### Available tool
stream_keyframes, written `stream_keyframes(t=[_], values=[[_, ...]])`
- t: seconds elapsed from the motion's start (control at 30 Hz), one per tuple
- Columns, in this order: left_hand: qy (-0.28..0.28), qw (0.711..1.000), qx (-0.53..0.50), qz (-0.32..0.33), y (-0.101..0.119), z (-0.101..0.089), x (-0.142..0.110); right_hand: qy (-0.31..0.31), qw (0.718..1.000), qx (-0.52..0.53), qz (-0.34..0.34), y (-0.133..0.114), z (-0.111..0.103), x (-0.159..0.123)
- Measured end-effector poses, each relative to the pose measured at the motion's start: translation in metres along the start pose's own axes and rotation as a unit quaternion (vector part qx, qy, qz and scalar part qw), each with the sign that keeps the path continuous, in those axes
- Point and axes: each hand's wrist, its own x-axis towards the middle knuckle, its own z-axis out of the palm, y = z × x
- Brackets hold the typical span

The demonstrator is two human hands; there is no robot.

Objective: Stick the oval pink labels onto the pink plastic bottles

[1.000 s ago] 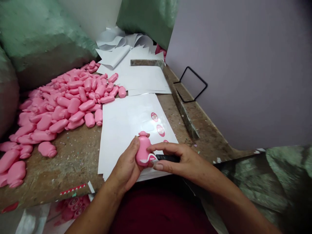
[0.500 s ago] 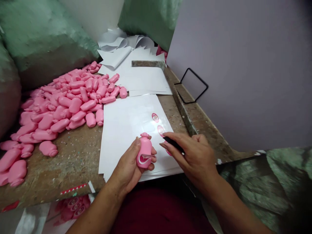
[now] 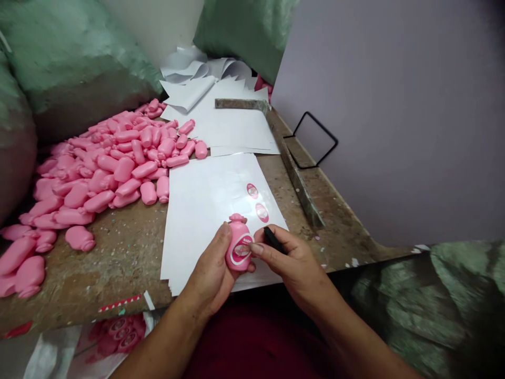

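Above the front of a white label sheet, my left hand is closed round a small pink plastic bottle, its cap end pointing away from me. An oval pink-and-white sticker lies on the bottle's face. My right hand grips a slim black tool whose kind I cannot make out. Its thumb touches the right side of the sticker. Two oval stickers show on the sheet just beyond my right hand.
A heap of pink bottles covers the table's left side. More white sheets lie behind, under an angled metal bar. A black wire frame stands by a pale panel. Below the table edge is a bag of labelled bottles.
My right hand has moved left from the sheet to the bottle, and its thumb now meets the sticker. The sticker, earlier partly lifted, now lies flatter on the bottle.
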Motion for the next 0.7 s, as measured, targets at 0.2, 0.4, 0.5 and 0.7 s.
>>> stream_keyframes(t=[0.2, 0.4, 0.5, 0.7], values=[[0.021, 0.997, 0.029, 0.063, -0.002, -0.006, -0.002, 0.024, 0.998, 0.054, -0.007, -0.015, -0.008, -0.004], [0.002, 1.0, -0.019, 0.012, 0.002, 0.001, -0.008, -0.039, 0.999, -0.011, 0.034, -0.01, -0.013, 0.001], [-0.007, 1.0, -0.024, 0.015, 0.0, 0.001, -0.007, -0.006, 0.995, -0.101, 0.006, -0.007, -0.01, 0.003], [-0.002, 1.0, -0.015, 0.024, -0.005, -0.003, -0.004, -0.01, 0.997, -0.073, -0.007, -0.008, -0.006, 0.005]])
